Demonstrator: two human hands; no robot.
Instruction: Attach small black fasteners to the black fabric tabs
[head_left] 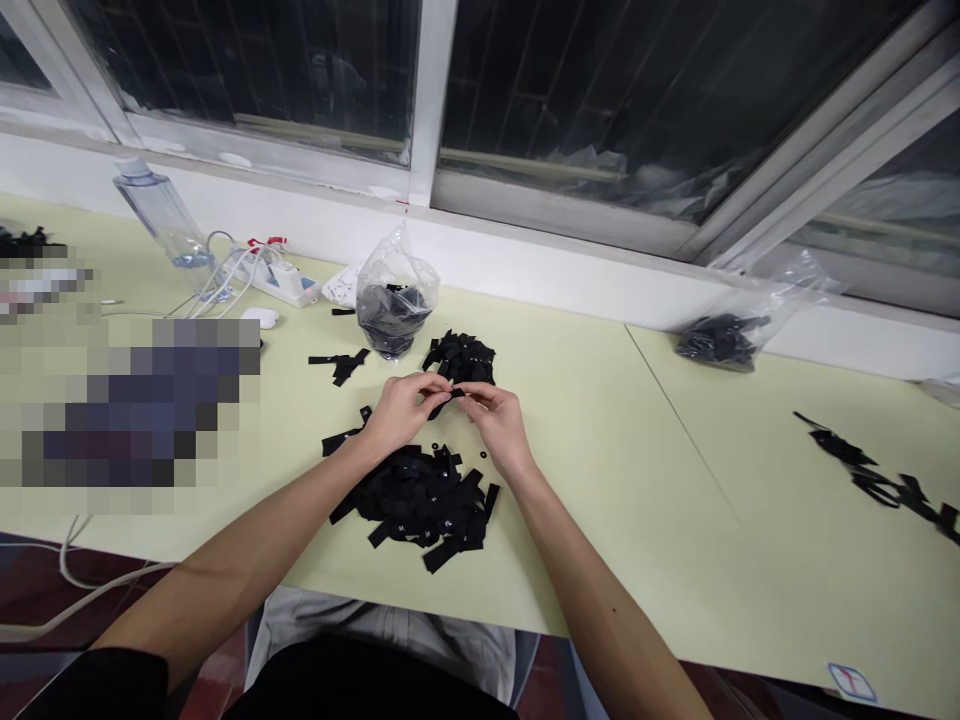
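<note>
Pale yellow-green tabletop [600, 480]: runs along a white ledge [540, 268] beneath dark glass windows [562, 100].
Left hand [397, 410]: thumb and fingertips pinched nearly closed on a short black fabric strip [441, 407].
Right hand [496, 420]: likewise pinching that strip, which sits between both hands.
Large loose pile of black fabric strips [420, 495]: nearer the body, its left edge partly covered by the forearm.
Smaller black heap [459, 352]: just beyond the fingers, partly hidden.
Clear plastic bag of black pieces [397, 310]: upright beside that heap.
Far left: clear bottle [165, 215], white power strip [281, 280].
Far right: second clear bag [724, 340], black straps [874, 480].
</note>
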